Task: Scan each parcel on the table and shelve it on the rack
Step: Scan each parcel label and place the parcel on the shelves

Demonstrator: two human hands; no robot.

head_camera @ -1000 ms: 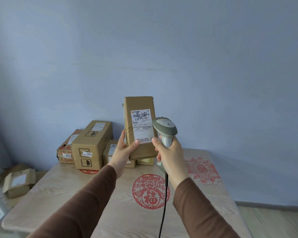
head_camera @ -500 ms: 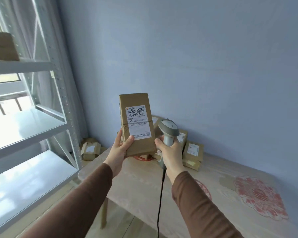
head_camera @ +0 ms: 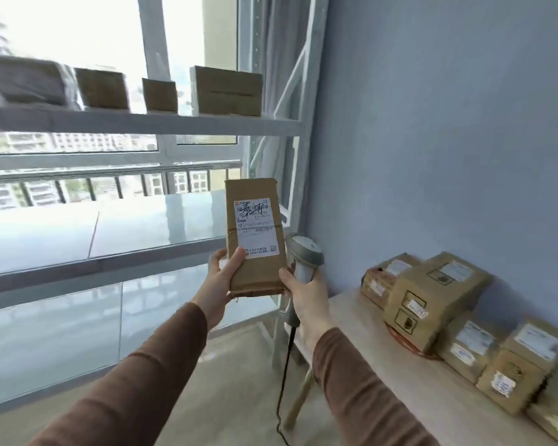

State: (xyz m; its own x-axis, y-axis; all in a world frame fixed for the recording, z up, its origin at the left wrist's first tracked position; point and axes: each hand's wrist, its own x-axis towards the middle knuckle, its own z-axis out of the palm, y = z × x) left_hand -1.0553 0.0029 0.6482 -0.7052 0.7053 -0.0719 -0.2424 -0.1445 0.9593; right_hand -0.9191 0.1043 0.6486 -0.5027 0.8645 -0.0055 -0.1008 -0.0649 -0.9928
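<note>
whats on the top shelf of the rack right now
Four cardboard parcels stand in a row on the top shelf, backlit by the window. Their labels are not visible, and anything behind them is hidden.

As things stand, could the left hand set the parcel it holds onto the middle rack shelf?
Probably yes. The left hand holds the parcel upright right in front of the middle shelf, whose near surface looks bare, and nothing stands between them. The right hand, holding the scanner, sits off to the side.
</note>
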